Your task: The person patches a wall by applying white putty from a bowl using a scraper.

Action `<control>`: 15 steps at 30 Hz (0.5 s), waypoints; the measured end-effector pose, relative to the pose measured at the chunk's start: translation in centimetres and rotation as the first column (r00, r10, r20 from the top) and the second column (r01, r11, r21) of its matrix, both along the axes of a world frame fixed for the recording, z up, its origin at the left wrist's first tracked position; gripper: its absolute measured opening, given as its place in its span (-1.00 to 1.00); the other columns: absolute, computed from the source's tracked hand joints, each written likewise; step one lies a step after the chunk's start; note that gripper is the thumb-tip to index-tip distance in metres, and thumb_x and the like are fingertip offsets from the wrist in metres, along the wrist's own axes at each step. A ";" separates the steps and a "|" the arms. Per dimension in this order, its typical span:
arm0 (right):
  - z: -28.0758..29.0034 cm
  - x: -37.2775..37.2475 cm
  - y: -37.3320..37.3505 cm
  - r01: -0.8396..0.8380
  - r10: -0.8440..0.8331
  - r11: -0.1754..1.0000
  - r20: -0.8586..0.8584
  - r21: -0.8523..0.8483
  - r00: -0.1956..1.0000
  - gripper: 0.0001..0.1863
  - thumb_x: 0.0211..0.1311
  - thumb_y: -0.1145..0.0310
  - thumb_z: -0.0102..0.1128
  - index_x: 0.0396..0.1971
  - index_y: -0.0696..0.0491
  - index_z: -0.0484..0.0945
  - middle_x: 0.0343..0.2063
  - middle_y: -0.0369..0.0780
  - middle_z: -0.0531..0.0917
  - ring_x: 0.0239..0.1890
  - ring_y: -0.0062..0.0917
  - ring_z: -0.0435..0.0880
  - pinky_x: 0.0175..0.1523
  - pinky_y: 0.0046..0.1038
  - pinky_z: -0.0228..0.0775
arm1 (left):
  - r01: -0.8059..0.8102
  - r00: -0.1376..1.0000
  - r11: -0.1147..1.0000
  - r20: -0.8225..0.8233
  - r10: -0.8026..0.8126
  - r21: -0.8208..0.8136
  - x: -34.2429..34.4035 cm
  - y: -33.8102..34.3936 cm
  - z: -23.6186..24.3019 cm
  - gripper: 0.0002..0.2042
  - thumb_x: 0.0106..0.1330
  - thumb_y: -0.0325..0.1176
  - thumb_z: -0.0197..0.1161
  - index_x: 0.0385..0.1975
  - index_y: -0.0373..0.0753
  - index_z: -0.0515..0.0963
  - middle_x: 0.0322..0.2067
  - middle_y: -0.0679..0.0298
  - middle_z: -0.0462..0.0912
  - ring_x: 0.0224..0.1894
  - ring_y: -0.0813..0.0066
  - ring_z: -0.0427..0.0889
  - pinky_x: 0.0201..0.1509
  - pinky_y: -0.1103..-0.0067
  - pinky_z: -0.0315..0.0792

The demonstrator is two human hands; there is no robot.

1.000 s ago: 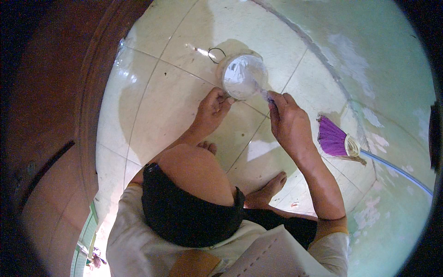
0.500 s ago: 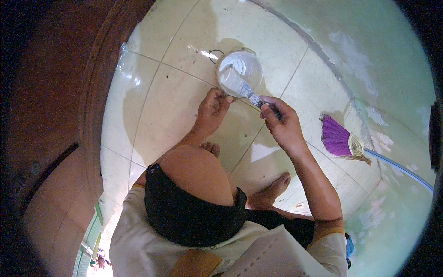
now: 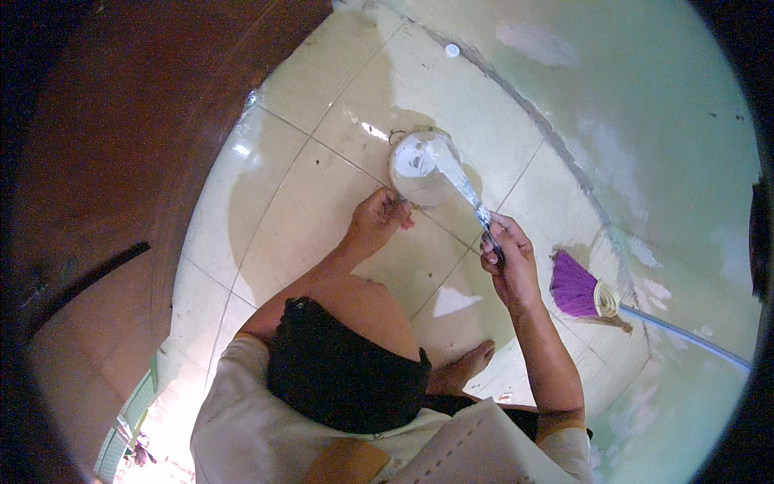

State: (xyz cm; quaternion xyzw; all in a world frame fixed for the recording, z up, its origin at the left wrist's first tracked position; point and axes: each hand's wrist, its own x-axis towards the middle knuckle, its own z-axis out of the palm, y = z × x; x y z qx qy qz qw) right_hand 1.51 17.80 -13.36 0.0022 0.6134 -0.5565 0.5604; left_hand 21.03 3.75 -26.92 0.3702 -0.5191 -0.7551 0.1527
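A small round white tub (image 3: 396, 179) of white paste stands on the tiled floor in front of me. My right hand (image 3: 509, 246) grips the dark handle of a putty knife (image 3: 462, 187). Its paste-coated blade slants over the tub, with the broad end above the paste. Close to the tub's near left side is my left hand (image 3: 380, 213), with its fingers curled. Whether those fingers hold any part of the tub is hidden.
A purple broom (image 3: 577, 286) with a blue handle leans at the right, by the patchy green wall (image 3: 661, 161). A small white cap (image 3: 452, 50) lies near the wall's foot. Dark wooden furniture (image 3: 121, 161) fills the left side. My bent knee is below the left forearm.
The putty knife has tilted up out of the tub, and my right hand has drawn back toward me. My left hand now sits a little farther below the rim. The view has shifted.
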 end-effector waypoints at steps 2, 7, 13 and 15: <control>-0.3 0.0 -0.1 0.025 -0.021 0.997 0.049 -0.071 0.999 -0.70 0.30 0.37 0.20 0.01 0.08 0.49 -0.52 -0.39 0.48 -0.57 -0.76 0.31 -0.50 -0.70 0.12 | 0.095 0.987 0.995 0.136 -0.089 -0.040 0.8 -1.0 0.9 -0.80 0.40 -0.31 0.19 -0.31 -0.34 0.49 -0.48 0.27 0.63 -0.39 0.59 0.62 -0.31 0.57 0.53; -0.2 -1.8 -3.1 0.009 -0.015 0.992 -0.048 -0.126 0.999 -0.71 0.32 0.32 0.18 -0.01 0.06 0.49 -0.48 -0.40 0.49 -0.56 -0.76 0.32 -0.50 -0.69 0.12 | 0.020 0.972 0.774 0.195 0.135 -0.633 3.8 -4.2 0.8 -0.84 0.31 -0.34 0.25 -0.41 -0.31 0.55 -0.56 0.20 0.59 -0.55 0.46 0.56 -0.41 0.53 0.48; 0.2 -5.2 -12.7 -0.033 0.010 0.998 -0.341 -0.062 0.940 -0.80 0.32 0.25 0.18 -0.21 0.05 0.56 -0.48 -0.40 0.49 -0.54 -0.75 0.33 -0.49 -0.67 0.13 | -0.188 0.817 0.543 0.177 0.549 -0.818 9.1 -11.2 -2.1 -0.82 0.30 -0.39 0.24 -0.53 -0.29 0.50 -0.65 0.18 0.47 -0.65 0.41 0.41 -0.53 0.48 0.35; -1.1 -7.6 -16.0 -0.086 0.064 0.996 -0.400 -0.038 0.914 -0.82 0.32 0.25 0.18 -0.26 0.05 0.57 -0.49 -0.40 0.48 -0.54 -0.75 0.32 -0.49 -0.67 0.12 | -0.215 0.808 0.557 0.174 0.563 -0.802 9.8 -11.7 -2.9 -0.82 0.31 -0.39 0.24 -0.53 -0.28 0.50 -0.67 0.19 0.46 -0.66 0.44 0.40 -0.53 0.50 0.34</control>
